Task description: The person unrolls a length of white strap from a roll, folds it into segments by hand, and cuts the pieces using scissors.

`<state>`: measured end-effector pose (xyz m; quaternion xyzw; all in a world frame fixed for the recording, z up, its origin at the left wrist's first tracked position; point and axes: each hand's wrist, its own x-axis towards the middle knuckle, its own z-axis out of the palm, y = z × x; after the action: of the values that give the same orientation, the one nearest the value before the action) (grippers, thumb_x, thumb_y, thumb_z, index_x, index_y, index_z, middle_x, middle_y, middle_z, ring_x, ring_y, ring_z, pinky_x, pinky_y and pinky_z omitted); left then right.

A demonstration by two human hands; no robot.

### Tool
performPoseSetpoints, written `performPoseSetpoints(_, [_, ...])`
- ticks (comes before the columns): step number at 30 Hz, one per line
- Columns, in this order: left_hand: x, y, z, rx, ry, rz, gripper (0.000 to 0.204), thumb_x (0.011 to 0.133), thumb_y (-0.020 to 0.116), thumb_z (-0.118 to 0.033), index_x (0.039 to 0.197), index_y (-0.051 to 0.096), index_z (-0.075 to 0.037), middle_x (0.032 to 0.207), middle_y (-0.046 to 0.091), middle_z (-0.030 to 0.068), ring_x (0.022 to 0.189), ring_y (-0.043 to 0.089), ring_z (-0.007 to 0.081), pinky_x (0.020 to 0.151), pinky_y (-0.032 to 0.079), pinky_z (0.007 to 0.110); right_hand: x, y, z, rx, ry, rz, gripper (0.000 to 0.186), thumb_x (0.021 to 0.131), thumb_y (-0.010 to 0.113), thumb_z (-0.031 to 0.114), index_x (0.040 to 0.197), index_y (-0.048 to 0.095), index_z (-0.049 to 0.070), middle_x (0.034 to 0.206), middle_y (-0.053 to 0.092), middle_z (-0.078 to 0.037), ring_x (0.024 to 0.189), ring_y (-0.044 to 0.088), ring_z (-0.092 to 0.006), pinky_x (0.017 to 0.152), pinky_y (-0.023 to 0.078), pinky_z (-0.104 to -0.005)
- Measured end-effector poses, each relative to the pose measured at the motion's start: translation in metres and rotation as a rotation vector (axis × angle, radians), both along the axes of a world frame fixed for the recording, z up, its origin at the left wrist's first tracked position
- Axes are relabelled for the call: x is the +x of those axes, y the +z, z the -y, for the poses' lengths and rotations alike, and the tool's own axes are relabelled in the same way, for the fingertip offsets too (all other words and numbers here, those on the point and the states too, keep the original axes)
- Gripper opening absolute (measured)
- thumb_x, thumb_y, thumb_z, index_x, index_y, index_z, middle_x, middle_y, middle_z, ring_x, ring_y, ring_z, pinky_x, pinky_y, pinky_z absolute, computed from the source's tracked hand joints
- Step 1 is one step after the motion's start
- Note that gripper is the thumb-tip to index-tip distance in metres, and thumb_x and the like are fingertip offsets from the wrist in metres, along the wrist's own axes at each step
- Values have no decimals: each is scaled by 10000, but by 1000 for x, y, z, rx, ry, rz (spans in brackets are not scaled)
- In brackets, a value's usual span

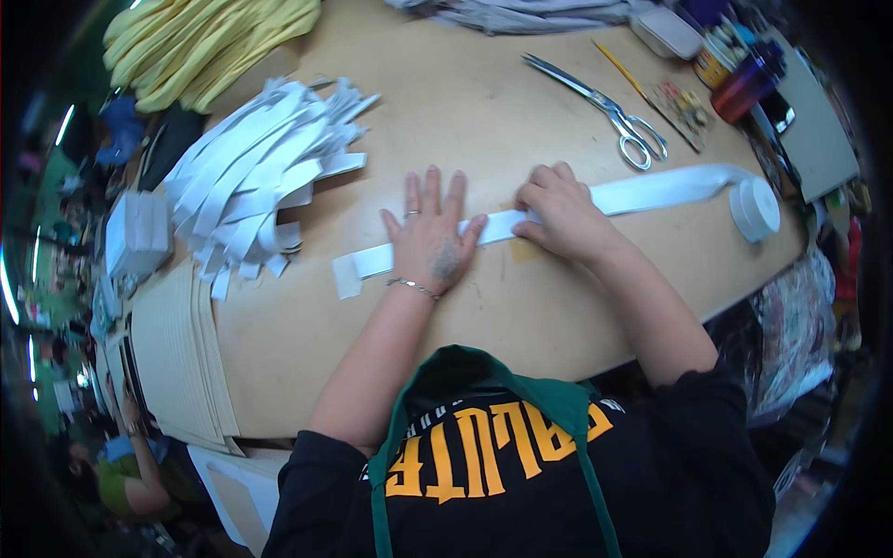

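Note:
A white fabric-like strip [651, 190] runs across the table from a white roll [754, 210] at the right. My left hand [433, 231] lies flat with its fingers spread, pressing the strip down near its left end. That end reaches a pale piece of tape [346, 277] stuck on the table. Farther right, my right hand [566, 216] has its fingers curled, thumb and fingertips closed over the strip's edges. Beneath this hand, a tan tape mark [525, 250] shows partly on the table; the rest is hidden.
A heap of cut white strips [246, 177] lies to the left, beside a white block-shaped bundle [138, 234]. Yellow fabric [209, 46] sits behind. Scissors [609, 107], a pencil [623, 65] and a bottle [747, 82] occupy the far right. Stacked cardboard [177, 353] stands at the near left edge.

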<state>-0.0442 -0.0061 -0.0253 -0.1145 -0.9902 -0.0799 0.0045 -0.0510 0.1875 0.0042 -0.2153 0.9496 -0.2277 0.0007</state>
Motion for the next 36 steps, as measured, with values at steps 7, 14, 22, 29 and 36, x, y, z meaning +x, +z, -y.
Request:
performPoseSetpoints(7, [11,-5,15,300,-99,-193,510,870,517,-444,1282,487,-145,1370,417,132,1311,334,330,991,291,595,-6,14,9,147,13,196,219,663,749,156,796,586,92,882,548,-61,964,479,-260,826,406,-396])
performPoseSetpoints(14, [12,3,41,687,-338,-117,146,803,662,-183,894,654,-68,752,606,90,703,583,248,650,466,338,2,14,4,-270,-22,128,208,643,765,113,726,576,84,790,572,-47,898,500,-255,786,408,-357])
performPoseSetpoints(22, [-48,104,144,835,-155,-146,166,895,598,-170,899,641,-9,763,606,5,716,526,71,672,433,227,-12,19,-49,-224,-39,173,438,709,738,122,1124,604,154,1124,525,-76,1112,458,-258,972,387,-345])
performPoseSetpoints(29, [-155,124,229,160,47,-249,366,858,638,-343,1005,636,-8,841,645,121,778,585,168,750,457,285,1,3,-57,-4,-75,134,236,716,726,129,916,603,106,1034,553,-46,1076,479,-261,888,428,-345])
performPoseSetpoints(36, [-101,82,96,217,-244,-720,549,800,680,-364,1221,519,-52,1214,537,217,1091,526,375,913,430,436,1,13,-50,-144,-136,371,245,687,732,55,826,530,49,814,605,-91,793,584,-247,712,463,-333])
